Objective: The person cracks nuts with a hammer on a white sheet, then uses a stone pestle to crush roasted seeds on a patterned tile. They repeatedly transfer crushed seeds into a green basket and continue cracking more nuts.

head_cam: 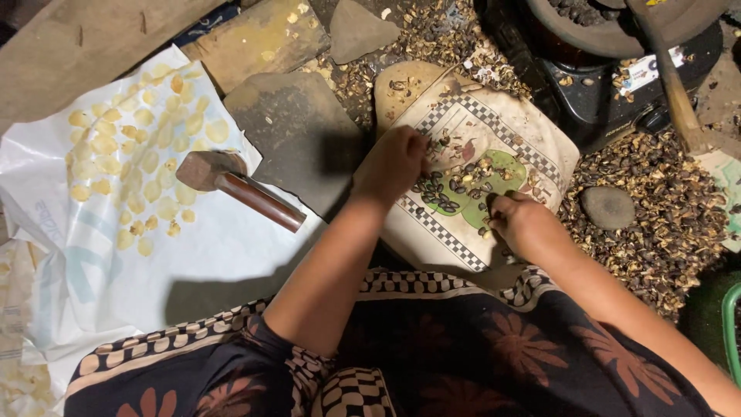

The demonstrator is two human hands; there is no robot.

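Dark seeds (pixel 441 193) are sitting mid-cloth on the checker-bordered cloth (pixel 532 147), where I'm picking with both hands apart, left hand (pixel 395 164) pinching at the pile's top, right hand (pixel 519 222) closed on something at its lower edge; flattened yellow pieces (pixel 139 154) are already covering the white sheet's (pixel 224 270) top corner, mallet (pixel 231 185) idle.

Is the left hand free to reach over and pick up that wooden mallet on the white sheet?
Probably yes. The left hand rests on the patterned cushion among dark seeds, and the wooden mallet lies just to its left with only a flat stone slab between them, nothing raised blocking.
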